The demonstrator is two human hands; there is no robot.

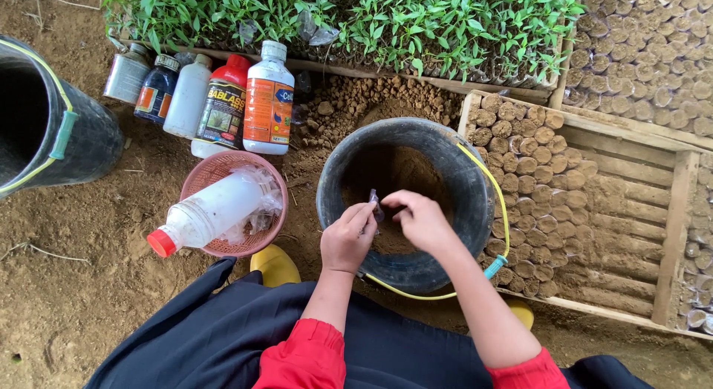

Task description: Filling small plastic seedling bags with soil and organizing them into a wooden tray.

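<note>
The black bucket (445, 159) was matt, scuffed rubber-like plastic with a glossy yellow cord handle (499, 203). Soil (401, 173) inside was dry, crumbly and rough. The small bag (375, 205) between both hands was thin, clear film. The pink basket (215, 170) was woven plastic; the crate (668, 203) was raw, unfinished wood.

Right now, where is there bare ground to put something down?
Bare dirt lies left of the pink basket, below the big black tub. It is crowded by the bottles, the black bucket under both hands, and the wooden tray of soil bags.
</note>
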